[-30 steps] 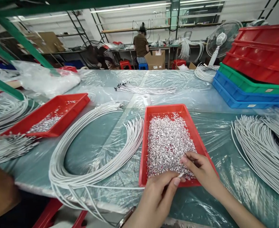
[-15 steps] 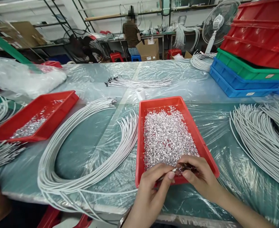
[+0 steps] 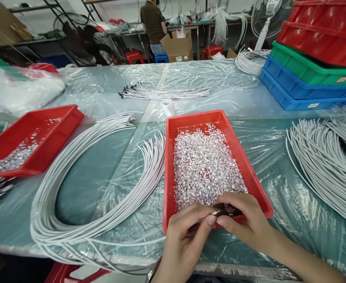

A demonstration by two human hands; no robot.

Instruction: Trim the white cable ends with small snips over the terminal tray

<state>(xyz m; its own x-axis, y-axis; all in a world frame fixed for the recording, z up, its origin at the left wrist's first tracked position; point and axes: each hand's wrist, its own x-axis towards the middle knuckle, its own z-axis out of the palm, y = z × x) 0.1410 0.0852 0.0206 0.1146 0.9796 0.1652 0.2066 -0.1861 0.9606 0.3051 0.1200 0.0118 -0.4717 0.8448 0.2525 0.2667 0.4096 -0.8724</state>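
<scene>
My left hand [image 3: 187, 236] pinches a white cable [image 3: 215, 213] close to its tip, between thumb and forefinger. Fingers of my right hand [image 3: 249, 220] close round a small dark hand tool [image 3: 229, 210], whose tip meets the cable end; its exact kind is mostly hidden by the fingers. Both hands hover over the near edge of a red tray [image 3: 167, 173], spread with a layer of small shiny silver pieces [image 3: 207, 169]. Left of the tray lies a large coiled bundle of white cables [image 3: 57, 230], one strand running toward my left hand.
Another red tray [image 3: 69, 122] with silver pieces lies at the left. More white cables [image 3: 317, 169] lie at the right, below stacked blue, green and red crates [image 3: 302, 90]. Behind the middle tray are a white roll [image 3: 168, 107] and black-tipped cables [image 3: 167, 92]. A person [image 3: 153, 23] stands farther back.
The view has tipped downward and shifted slightly, so the background sits higher in it. My right hand has brought the dark tool slightly closer to the cable tip; both hands keep their grip.
</scene>
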